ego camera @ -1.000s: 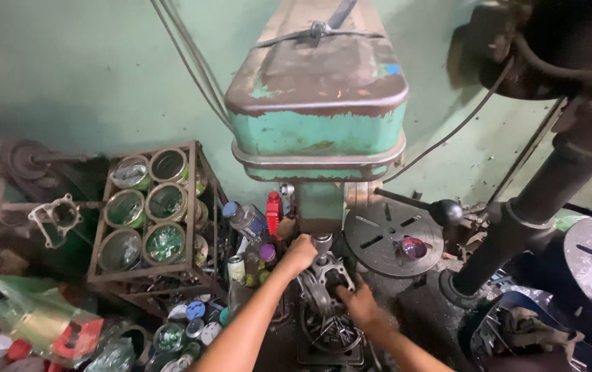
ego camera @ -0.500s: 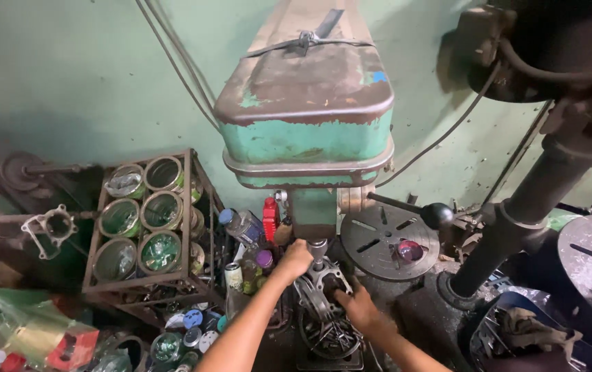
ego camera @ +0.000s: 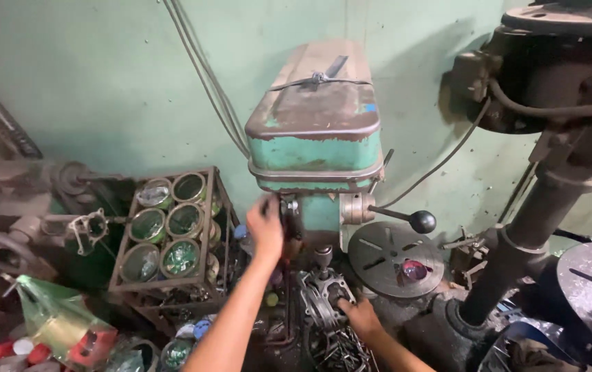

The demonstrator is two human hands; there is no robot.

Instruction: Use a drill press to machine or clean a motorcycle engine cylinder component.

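Note:
A worn green drill press (ego camera: pixel 318 145) stands against the wall in front of me. My left hand (ego camera: pixel 266 229) is raised to the left side of its head, beside the spindle housing; I cannot tell what it grips there. Below the chuck (ego camera: pixel 323 257) lies a round metal casting (ego camera: pixel 322 297) on the machine's table. My right hand (ego camera: pixel 358 316) rests on the right edge of that casting and holds it. A feed lever with a black ball knob (ego camera: pixel 421 221) sticks out to the right of the head.
A metal rack (ego camera: pixel 169 234) of green glass jars stands left of the press. A round slotted plate (ego camera: pixel 396 256) lies to the right. A second, dark drill column (ego camera: pixel 537 227) rises at far right. Plastic bags and bottle caps (ego camera: pixel 62 331) lie at lower left.
My left hand has lifted from the casting up to the left side of the drill head. My right hand has stayed on the casting. The view has shifted left.

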